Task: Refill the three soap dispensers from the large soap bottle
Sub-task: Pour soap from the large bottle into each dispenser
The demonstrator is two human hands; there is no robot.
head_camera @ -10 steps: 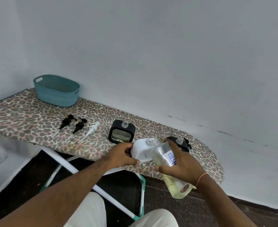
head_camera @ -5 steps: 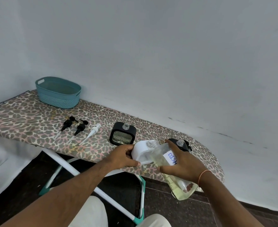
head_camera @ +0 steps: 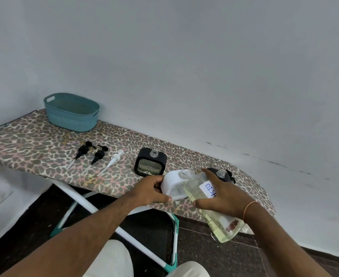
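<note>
Head view: the right hand [head_camera: 222, 193] clamps its grip on the big bottle [head_camera: 208, 204], now tipped further, mouth touching the white dispenser [head_camera: 173, 186]. The left hand [head_camera: 151, 191] grips that dispenser on the ironing board [head_camera: 34, 144]. Pouring looks underway; 2 black ones likely remain.

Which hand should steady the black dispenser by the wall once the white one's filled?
Left, probably. The right hand grips the tilted clear soap bottle; the left hand only holds the white dispenser, beside the square black dispenser.
</note>
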